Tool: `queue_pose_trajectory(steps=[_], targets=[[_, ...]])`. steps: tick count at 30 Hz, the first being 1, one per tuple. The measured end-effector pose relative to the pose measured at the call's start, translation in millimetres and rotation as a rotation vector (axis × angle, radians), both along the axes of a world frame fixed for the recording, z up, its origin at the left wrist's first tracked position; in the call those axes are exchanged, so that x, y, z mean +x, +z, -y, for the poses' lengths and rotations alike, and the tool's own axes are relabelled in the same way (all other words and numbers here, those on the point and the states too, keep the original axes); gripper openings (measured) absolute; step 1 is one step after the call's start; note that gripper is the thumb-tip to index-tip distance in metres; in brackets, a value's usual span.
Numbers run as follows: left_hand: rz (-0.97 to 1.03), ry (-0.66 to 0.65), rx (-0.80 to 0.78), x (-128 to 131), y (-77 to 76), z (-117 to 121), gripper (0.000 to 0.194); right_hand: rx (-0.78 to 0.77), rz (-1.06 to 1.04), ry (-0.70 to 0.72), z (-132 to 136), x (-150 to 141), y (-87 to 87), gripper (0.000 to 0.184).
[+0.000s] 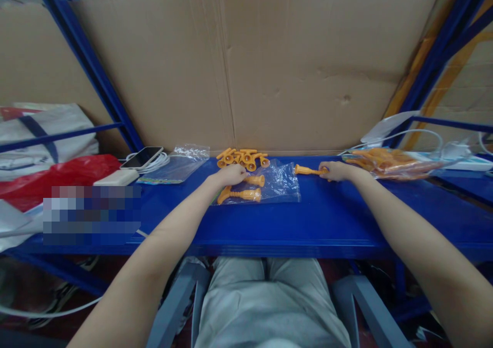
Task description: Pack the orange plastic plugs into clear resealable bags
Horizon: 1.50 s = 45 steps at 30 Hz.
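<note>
Left hand grips one orange flared piece, right hand another piece, mid-frame. A third piece lies in or on the clear bag; the upper pile is unbagged, the far-right bag filled.

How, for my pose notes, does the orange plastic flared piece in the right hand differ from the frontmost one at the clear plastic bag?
The held orange piece points its flared end left; the frontmost orange piece points its flared end right. The held orange piece is in the right hand; the frontmost orange piece is on or inside the clear plastic bag, unclear which. Both are orange.
</note>
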<state>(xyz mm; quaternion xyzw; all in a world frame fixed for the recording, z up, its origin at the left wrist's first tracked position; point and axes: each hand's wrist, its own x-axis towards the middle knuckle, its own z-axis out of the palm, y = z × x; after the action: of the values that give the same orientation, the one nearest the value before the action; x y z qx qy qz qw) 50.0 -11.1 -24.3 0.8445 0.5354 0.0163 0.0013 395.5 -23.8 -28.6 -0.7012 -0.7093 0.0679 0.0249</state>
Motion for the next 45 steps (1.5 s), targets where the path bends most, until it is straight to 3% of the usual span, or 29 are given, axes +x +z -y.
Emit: queue_pose_trajectory(steps=[7,12,15,19,23,27,30,35,41,45], targets=[[0.002,0.007,0.023,-1.0,-1.1,0.9,0.035,-0.05,-0.103,-0.035,9.2,-3.5,7.9,0.017],[0.055,0.014,0.041,-5.7,-7.2,-6.8,0.033,0.144,-0.143,-0.005,11.5,3.4,18.1,0.002],[0.062,0.028,0.063,-7.3,-11.6,-11.9,0.033,0.186,-0.296,0.045,16.5,14.3,25.9,0.009],[0.045,0.044,0.091,-6.3,-14.6,-14.4,0.033,0.073,-0.442,0.106,27.8,21.4,35.3,0.02],[0.009,0.041,0.097,-3.8,-14.1,-14.3,0.033,-0.017,-0.478,0.153,35.0,10.6,40.3,0.023],[0.0,0.064,0.099,-0.9,-10.9,-11.0,0.032,0.007,-0.517,0.204,36.3,-9.2,39.8,0.025],[0.038,0.086,0.017,0.4,-7.1,-5.4,0.033,0.015,-0.561,0.246,38.2,-24.2,37.7,0.021],[0.164,0.1,-0.118,-1.1,-4.6,0.7,0.031,0.036,-0.544,0.262,40.8,-41.8,32.1,0.016],[0.25,0.136,-0.069,-5.2,-11.9,-10.0,0.033,0.154,-0.38,0.231,32.7,-41.7,24.2,0.012],[0.284,0.089,0.054,-6.1,-18.7,-20.8,0.03,0.172,-0.314,0.201,30.6,-37.4,24.1,0.01]])
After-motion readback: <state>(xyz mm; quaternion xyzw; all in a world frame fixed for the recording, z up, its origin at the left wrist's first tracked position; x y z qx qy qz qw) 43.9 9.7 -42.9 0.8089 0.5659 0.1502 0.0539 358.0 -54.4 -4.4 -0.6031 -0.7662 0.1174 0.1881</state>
